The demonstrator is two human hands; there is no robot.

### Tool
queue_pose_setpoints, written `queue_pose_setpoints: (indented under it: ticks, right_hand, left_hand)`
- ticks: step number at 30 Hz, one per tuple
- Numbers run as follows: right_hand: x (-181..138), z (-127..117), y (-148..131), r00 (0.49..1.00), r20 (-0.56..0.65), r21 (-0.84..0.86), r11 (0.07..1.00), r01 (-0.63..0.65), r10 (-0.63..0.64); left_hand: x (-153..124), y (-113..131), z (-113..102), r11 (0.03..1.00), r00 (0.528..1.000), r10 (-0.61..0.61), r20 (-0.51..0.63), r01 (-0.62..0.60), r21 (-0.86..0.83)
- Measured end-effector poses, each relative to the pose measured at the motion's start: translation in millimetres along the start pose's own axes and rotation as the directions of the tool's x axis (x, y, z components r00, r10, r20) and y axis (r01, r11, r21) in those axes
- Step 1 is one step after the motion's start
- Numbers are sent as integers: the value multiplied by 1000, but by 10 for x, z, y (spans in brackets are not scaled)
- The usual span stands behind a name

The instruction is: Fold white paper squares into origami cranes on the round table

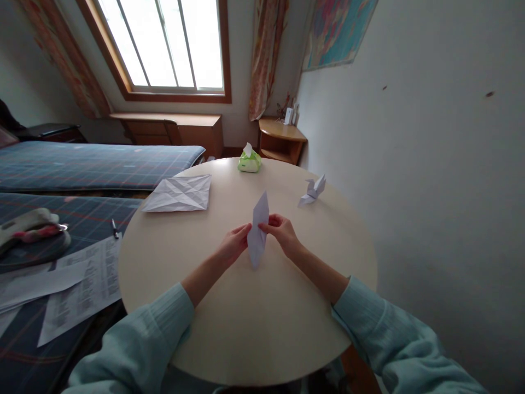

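Observation:
A folded white paper shape (pixel 258 230), long and pointed at both ends, stands upright over the middle of the round beige table (pixel 229 328). My left hand (pixel 234 243) pinches its left edge and my right hand (pixel 283 231) pinches its right edge, both with fingers closed on the paper. A finished white paper crane (pixel 313 190) sits on the table beyond my right hand. A creased, unfolded white sheet (pixel 179 193) lies flat at the table's far left.
A green tissue pack (pixel 250 161) rests at the table's far edge. Beds with a blue plaid cover (pixel 94 164) stand to the left, with printed papers (pixel 77 284) and a pen (pixel 115 228) on the near one. A white wall runs along the right.

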State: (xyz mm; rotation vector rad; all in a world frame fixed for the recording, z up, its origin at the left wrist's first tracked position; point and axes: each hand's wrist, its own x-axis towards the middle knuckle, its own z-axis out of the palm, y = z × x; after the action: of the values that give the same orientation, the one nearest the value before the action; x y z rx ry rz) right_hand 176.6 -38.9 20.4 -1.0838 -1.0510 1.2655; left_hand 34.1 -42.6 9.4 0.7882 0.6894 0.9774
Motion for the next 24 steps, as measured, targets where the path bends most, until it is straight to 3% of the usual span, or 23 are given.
queue_pose_setpoints:
  ticks: [6, 15, 24]
  right_hand:
    - [-50, 55, 42, 999, 41, -10, 1000, 18, -18]
    - [-80, 110, 73, 995, -54, 16, 996, 86, -85]
    - [-96, 109, 35, 997, 27, -59, 995, 79, -77]
  left_hand:
    - [-45, 36, -14, 982, 990, 74, -120, -51, 181]
    - [-49, 21, 18, 995, 961, 91, -261, -81, 51]
    - [-55, -2, 17, 975, 904, 217, -370, -180, 131]
